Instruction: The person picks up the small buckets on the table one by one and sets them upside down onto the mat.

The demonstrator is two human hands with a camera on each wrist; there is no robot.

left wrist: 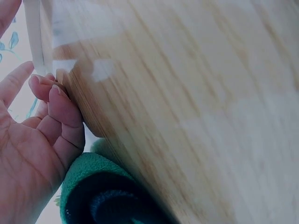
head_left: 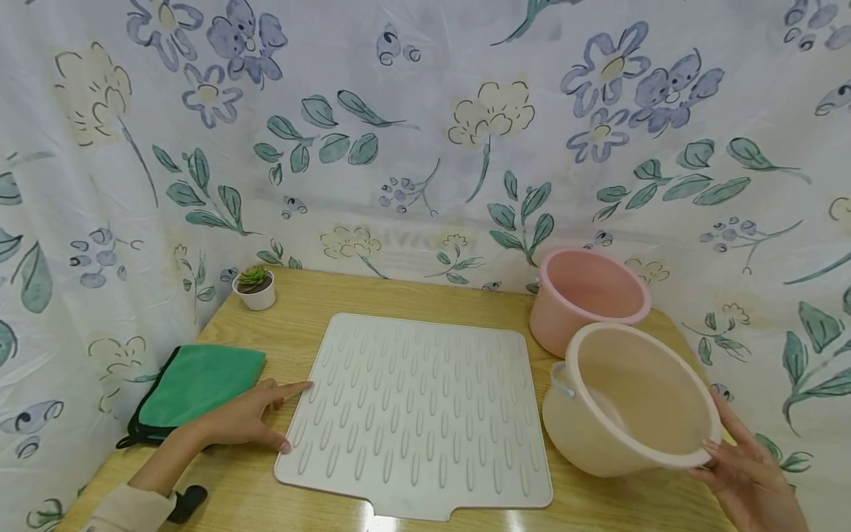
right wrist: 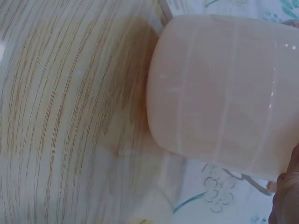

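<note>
1. Left grip [head_left: 242, 414]: unclenched, index finger and thumb spread well apart, both tips touching the left edge of the white draining board [head_left: 415, 414]; the other fingers curl loosely inward.
2. Right grip [head_left: 751, 465]: pinching the rim of the cream bucket [head_left: 572, 432], thumb over the lip, fingers against the outer wall.
3. The draining board is a flat, rounded-corner slab covered in rows of slim oblong ribs, with a short tab at its near edge.
4. The cream bucket, just right of the board, is smooth, round and plastic-looking, with faint bands around its wall and a thin pale handle [head_left: 561, 380].
5. A pink bucket [head_left: 548, 321] of similar shape sits at the board's far right.
6. Left of the board lies a folded, fuzzy green cloth [head_left: 206, 388] with black edging.
7. Beyond the board's far left corner, a succulent [head_left: 255, 275] fills a small white pot [head_left: 258, 298].
8. The bench [head_left: 306, 292] beneath the board is glossy, yellowish and wood-grained.
9. Behind the board and to both sides hangs a white curtain [head_left: 425, 111] printed with flowers and leaves.
</note>
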